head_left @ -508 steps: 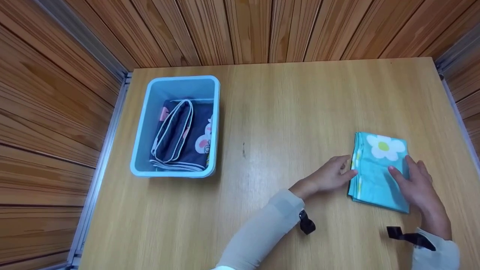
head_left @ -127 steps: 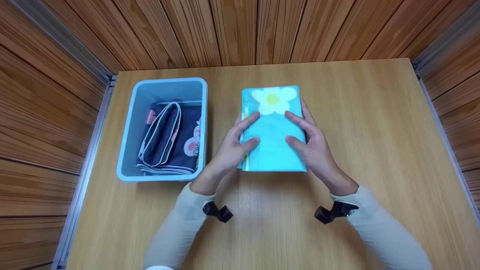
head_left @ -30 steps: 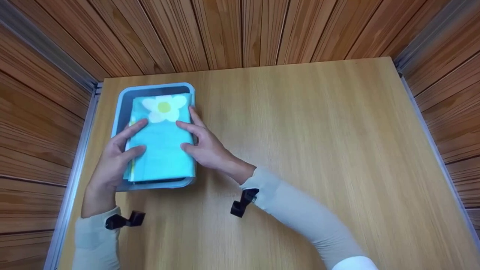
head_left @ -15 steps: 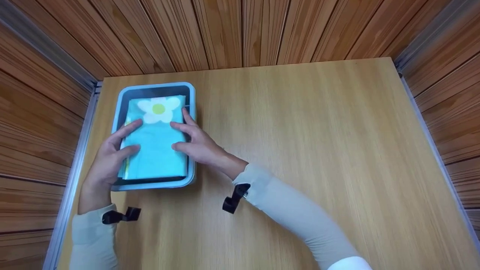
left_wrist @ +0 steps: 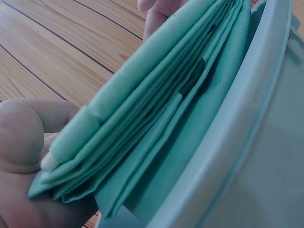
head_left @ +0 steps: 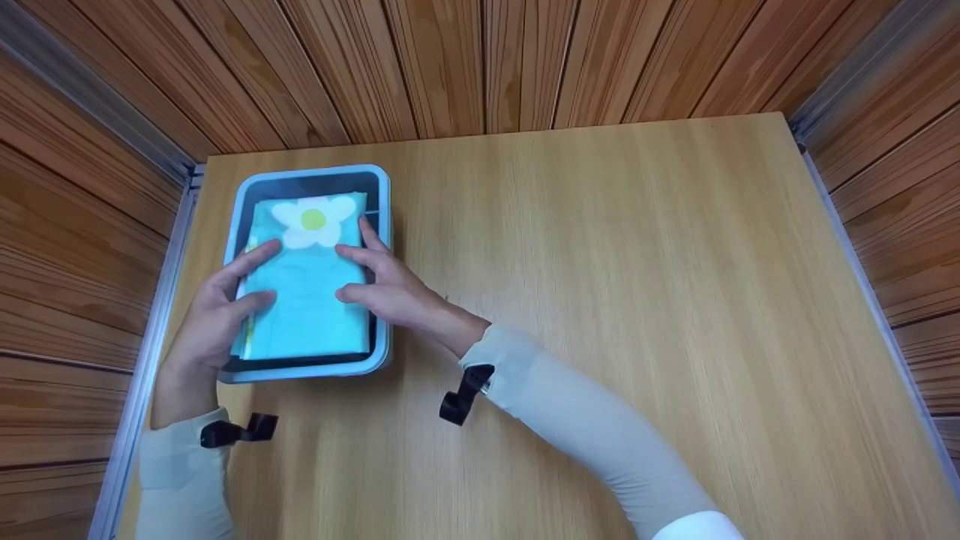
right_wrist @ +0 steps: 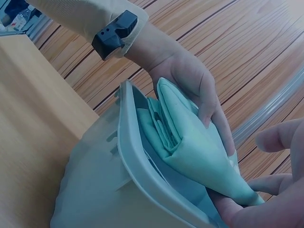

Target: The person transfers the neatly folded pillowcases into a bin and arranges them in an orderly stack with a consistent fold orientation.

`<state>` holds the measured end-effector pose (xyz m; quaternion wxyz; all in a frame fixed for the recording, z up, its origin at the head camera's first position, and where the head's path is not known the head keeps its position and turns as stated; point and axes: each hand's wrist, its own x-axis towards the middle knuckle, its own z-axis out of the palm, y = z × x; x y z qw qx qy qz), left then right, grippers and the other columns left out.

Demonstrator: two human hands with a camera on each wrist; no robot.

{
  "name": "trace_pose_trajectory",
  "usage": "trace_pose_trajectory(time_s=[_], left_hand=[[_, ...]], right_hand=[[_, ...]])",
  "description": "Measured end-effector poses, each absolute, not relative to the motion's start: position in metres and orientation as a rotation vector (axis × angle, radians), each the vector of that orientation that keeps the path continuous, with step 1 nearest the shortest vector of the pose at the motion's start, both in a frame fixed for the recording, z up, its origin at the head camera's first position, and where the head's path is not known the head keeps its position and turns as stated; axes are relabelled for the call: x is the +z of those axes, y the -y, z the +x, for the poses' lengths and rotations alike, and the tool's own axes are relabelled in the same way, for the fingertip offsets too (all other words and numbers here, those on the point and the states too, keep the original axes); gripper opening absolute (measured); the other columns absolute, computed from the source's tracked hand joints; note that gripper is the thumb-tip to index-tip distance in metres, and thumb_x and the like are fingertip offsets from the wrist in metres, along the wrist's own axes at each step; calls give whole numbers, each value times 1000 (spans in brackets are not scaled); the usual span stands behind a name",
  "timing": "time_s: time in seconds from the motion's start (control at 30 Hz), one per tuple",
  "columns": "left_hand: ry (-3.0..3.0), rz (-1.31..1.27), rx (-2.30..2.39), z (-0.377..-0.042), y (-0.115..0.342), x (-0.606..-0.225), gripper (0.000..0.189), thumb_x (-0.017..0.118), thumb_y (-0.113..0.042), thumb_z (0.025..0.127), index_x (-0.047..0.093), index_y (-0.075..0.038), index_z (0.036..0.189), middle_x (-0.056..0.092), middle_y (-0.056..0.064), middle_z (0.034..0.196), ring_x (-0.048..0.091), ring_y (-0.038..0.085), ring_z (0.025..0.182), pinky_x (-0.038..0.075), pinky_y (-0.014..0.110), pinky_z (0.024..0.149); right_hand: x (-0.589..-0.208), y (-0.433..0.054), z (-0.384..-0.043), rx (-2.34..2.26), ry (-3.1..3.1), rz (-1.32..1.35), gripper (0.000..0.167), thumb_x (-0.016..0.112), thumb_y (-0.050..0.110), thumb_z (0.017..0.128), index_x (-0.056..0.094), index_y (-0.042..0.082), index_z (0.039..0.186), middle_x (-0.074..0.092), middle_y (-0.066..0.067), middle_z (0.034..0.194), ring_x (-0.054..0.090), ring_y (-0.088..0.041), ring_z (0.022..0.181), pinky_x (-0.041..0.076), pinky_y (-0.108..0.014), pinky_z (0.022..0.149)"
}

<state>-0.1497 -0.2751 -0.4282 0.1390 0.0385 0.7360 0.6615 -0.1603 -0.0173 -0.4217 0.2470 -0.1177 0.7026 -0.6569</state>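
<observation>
A thick folded turquoise cloth [head_left: 304, 319] with a white flower lies flat within the rim of the light blue plastic bin [head_left: 300, 372] in the head view. My left hand [head_left: 206, 319] grips its left edge, thumb and index finger on top. On the opposite edge my right hand [head_left: 394, 289] holds it the same way, other fingers underneath. In the left wrist view, the stacked layers of the cloth [left_wrist: 137, 104] stand beside the bin wall [left_wrist: 228, 156]. From the right wrist, the cloth [right_wrist: 199, 152] appears partly above the bin's rim [right_wrist: 128, 137]. The dark cloths seen earlier in the bin are hidden beneath.
The bin stands at the left of a wooden table [head_left: 600, 300], near its back edge. Wood-plank walls [head_left: 517, 67] close off the back and sides. A metal rail [head_left: 142, 360] runs along the left table edge.
The turquoise cloth was lifted from the table's right side and carried left over the bin between both hands. Within the last second it has shifted slightly left and lower into it.
</observation>
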Motion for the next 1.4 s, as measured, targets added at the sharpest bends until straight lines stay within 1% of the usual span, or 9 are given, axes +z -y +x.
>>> trace_pose_trajectory(time_s=[0.47,0.53,0.6,0.67,0.7,0.87,1.1,1.23,1.4], left_hand=[[-2176,93,1847,-150,276,-425,55,53,-3,103,44,-17,155,12,15,167,37,23,130,51,22,84],[-2193,99,1854,-150,276,-425,57,54,-2,103,42,-16,156,9,12,170,31,28,143,44,27,101],[-2217,108,1876,-150,275,-424,59,55,-1,102,38,-12,158,9,10,171,19,29,153,31,32,117],[-2239,112,1905,-150,274,-424,61,56,-3,102,35,-9,159,10,10,171,8,27,157,13,35,125],[-2250,112,1917,-150,275,-423,61,57,-4,102,33,-7,159,11,10,171,8,28,157,10,37,125],[-2225,86,1973,-149,276,-421,62,60,-14,103,34,-7,158,21,11,168,16,29,155,20,42,124],[-2210,53,1970,-148,273,-418,59,61,-19,103,39,-10,156,34,7,162,29,29,150,15,55,123],[-2217,96,2004,-147,269,-417,53,59,-13,103,41,-3,152,49,3,151,44,24,141,32,41,119],[-2227,158,2024,-150,262,-419,46,56,-8,104,45,3,147,55,5,142,54,21,131,49,24,101]], right_hand=[[-420,18,-160,-1787,-1913,-302,61,60,9,100,39,11,157,-6,8,171,-6,-13,156,7,-41,125],[-419,18,-159,-1757,-1957,-312,61,60,10,100,39,12,157,-6,8,171,-5,-13,156,13,-40,125],[-418,18,-158,-1724,-2021,-326,62,61,9,99,40,11,157,-6,6,171,-2,-14,156,25,-39,122],[-415,17,-157,-1682,-2094,-338,61,61,10,99,41,12,156,-5,4,172,2,-17,157,35,-38,117],[-414,17,-156,-1662,-2127,-346,61,61,10,99,42,12,156,-4,2,172,4,-18,157,39,-38,114],[-410,14,-156,-1634,-2174,-331,59,63,12,99,45,16,155,0,2,172,8,-22,157,42,-39,112],[-412,10,-160,-1663,-2147,-296,59,63,11,99,45,15,155,2,1,172,10,-21,157,40,-36,113],[-412,7,-163,-1668,-2136,-287,59,62,9,99,45,14,155,4,2,172,11,-21,157,39,-36,114],[-412,2,-165,-1659,-2149,-261,58,62,11,100,44,15,155,6,3,172,12,-21,156,39,-36,114]])
